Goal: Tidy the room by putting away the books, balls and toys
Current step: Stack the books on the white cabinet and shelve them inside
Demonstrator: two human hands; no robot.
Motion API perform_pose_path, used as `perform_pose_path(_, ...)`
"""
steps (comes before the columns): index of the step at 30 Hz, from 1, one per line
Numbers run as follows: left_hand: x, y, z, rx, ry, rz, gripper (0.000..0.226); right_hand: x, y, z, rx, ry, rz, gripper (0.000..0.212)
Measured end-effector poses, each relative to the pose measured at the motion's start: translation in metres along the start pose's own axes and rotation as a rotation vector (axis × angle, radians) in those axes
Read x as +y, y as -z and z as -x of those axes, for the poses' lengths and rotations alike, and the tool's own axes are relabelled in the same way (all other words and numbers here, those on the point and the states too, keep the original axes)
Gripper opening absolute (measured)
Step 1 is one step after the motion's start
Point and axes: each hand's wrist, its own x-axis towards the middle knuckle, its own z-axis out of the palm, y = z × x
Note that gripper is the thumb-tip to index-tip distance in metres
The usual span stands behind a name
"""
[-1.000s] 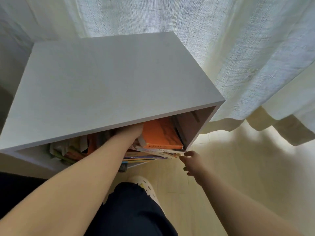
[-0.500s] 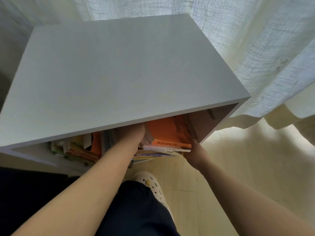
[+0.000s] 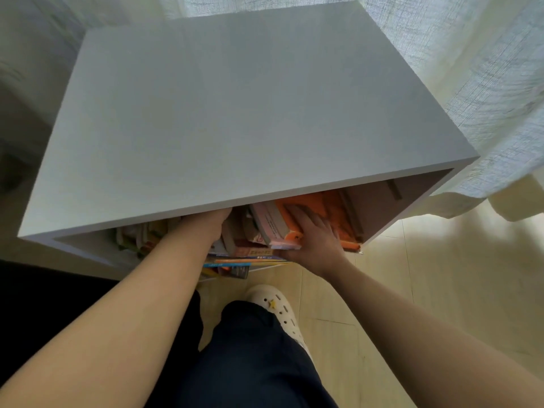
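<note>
Centre frame, inside the white shelf point(image 3: 235, 113), our right hand point(image 3: 316, 242) clasps the orange book point(image 3: 309, 203), probably seating it on the stack. Our left hand point(image 3: 210, 223) reaches deeper, perhaps steadying neighbours, with its fingers hidden.

Print on book spines point(image 3: 269, 228) too blurred; no legible text.
</note>
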Motion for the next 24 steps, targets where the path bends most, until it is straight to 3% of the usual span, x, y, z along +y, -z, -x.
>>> perform_pose_path(2,-0.001,0.006,0.000,0.031,0.000,-0.137,0.034,-0.006,0.001,0.000,0.055,0.030,0.051,0.083)
perform_pose_path(6,-0.006,0.013,0.007,0.050,-0.120,-0.676,0.026,-0.010,0.002,0.001,0.112,0.021,0.176,0.074)
perform_pose_path(9,-0.019,0.019,0.016,-0.062,-0.219,-0.912,0.029,-0.018,-0.001,0.004,0.072,-0.017,0.191,0.079)
perform_pose_path(12,-0.028,0.020,0.030,-0.198,-0.314,-1.075,0.035,-0.037,-0.004,0.009,0.204,0.225,0.299,0.074)
perform_pose_path(14,-0.031,0.021,0.034,-0.202,-0.362,-1.075,0.036,-0.053,-0.003,0.004,0.239,0.377,0.354,0.064)
perform_pose_path(18,-0.027,0.023,0.033,0.059,-0.407,-0.879,0.026,-0.067,0.003,-0.008,-0.009,0.283,0.443,0.058)
perform_pose_path(21,-0.022,0.015,0.021,0.171,-0.403,-0.823,0.019,-0.061,0.005,-0.003,0.056,0.251,0.371,0.055)
perform_pose_path(24,-0.021,0.002,0.008,0.113,-0.302,-0.777,0.019,-0.054,0.015,0.001,0.093,0.188,0.312,0.049)
